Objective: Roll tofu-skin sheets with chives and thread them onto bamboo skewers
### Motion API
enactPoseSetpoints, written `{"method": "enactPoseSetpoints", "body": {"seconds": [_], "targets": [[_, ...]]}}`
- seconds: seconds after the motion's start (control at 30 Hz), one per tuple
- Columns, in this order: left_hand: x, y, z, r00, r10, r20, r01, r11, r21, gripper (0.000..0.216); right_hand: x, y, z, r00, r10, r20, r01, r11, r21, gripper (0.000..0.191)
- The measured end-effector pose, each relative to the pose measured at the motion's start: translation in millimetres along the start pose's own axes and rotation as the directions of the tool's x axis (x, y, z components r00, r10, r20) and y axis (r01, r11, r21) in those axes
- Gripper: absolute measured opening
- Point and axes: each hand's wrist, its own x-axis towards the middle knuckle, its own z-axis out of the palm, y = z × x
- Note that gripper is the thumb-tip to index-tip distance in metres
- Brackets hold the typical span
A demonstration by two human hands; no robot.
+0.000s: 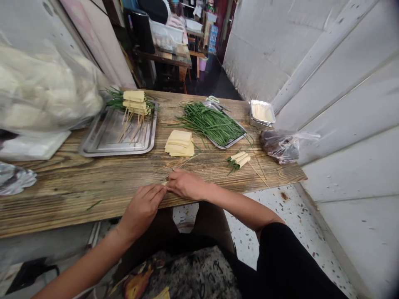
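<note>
Black shirt (199, 270) cloth with a printed front fills the foreground, below a wooden table (62, 178). Near its front edge, the left hand (141, 207) and right hand (186, 184) meet, fingertips closed on a narrow pale piece (164, 183); they hide most of it, so its full shape I cannot tell. Beyond lies a stack of thin cream-yellow sheets (179, 143), smooth, edges slightly uneven, beside long green stalks (215, 122) heaped on a small metal tray (230, 145). Cream rolls (240, 158) with green ends sit to the right; skewered rolls (134, 96) rest on the larger tray (99, 133).
</note>
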Motion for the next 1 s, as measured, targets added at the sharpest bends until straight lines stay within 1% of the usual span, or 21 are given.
{"method": "enactPoseSetpoints", "body": {"seconds": [0.07,0.13,0.23,0.33,0.47,0.63,0.7,0.77,0.8,0.83,0.87,0.9,0.93,0.97,1.0], "targets": [[3.9,-2.5,-1.4,1.0,-0.016,0.025,0.017,0.999,-0.043,0.034,-5.6,-4.3,2.1,0.998,0.029,-0.061,-0.033,0.998,-0.056,0.031],[7.5,-5.2,-2.2,0.999,-0.027,0.041,0.03,0.997,-0.076,0.034,-11.1,-7.8,4.7,0.994,0.017,-0.109,-0.029,0.994,-0.106,0.027],[9.8,-7.6,-1.6,0.999,-0.029,0.038,0.032,0.995,-0.09,0.034,-13.7,-7.8,7.2,0.994,-0.016,-0.104,0.001,0.991,-0.137,0.022],[6.7,-6.2,0.5,0.999,-0.037,0.023,0.038,0.997,-0.06,0.033,-9.4,-2.8,5.8,0.997,-0.006,-0.073,-0.002,0.994,-0.107,0.017],[3.1,-2.0,1.3,0.996,-0.08,0.032,0.081,0.997,-0.018,0.036,-4.8,3.3,0.3,0.998,0.006,-0.059,-0.011,0.997,-0.08,0.02],[14.1,-4.4,-1.7,0.986,-0.152,0.066,0.151,0.988,0.006,0.027,-2.9,4.7,4.9,0.998,0.022,-0.064,-0.028,0.995,-0.092,0.024],[17.9,-7.0,-1.5,0.986,-0.157,0.058,0.157,0.988,0.002,0.026,-3.9,5.0,9.9,0.994,0.039,-0.099,-0.049,0.995,-0.092,0.027],[18.2,-9.0,-0.3,0.989,-0.142,0.043,0.143,0.99,-0.02,0.025,-12.9,7.8,12.4,0.979,0.09,-0.184,-0.105,0.992,-0.073,0.03],[17.3,-9.6,0.5,0.99,-0.134,0.038,0.135,0.99,-0.032,0.026,-22.5,11.0,12.1,0.958,0.142,-0.25,-0.16,0.986,-0.053,0.032],[16.0,-9.9,1.1,0.991,-0.128,0.035,0.13,0.991,-0.043,0.028,-36.3,15.4,10.6,0.92,0.214,-0.328,-0.236,0.971,-0.028,0.034],[14.5,-10.0,1.6,0.991,-0.127,0.035,0.128,0.991,-0.05,0.029,-54.2,21.2,8.2,0.862,0.304,-0.406,-0.331,0.943,0.003,0.036],[13.2,-10.0,1.8,0.991,-0.127,0.034,0.129,0.99,-0.054,0.031,-76.0,27.9,5.4,0.773,0.41,-0.484,-0.449,0.892,0.04,0.037],[12.1,-9.9,1.8,0.991,-0.127,0.033,0.129,0.99,-0.058,0.032,-100.5,35.3,2.7,0.66,0.511,-0.55,-0.573,0.816,0.07,0.038],[11.6,-9.8,1.5,0.992,-0.123,0.032,0.125,0.99,-0.063,0.033,-126.5,42.9,0.5,0.547,0.596,-0.588,-0.688,0.72,0.09,0.038],[11.5,-9.8,1.1,0.993,-0.117,0.033,0.119,0.991,-0.068,0.034,-152.5,50.1,-1.0,0.431,0.664,-0.611,-0.79,0.605,0.1,0.038]]}}
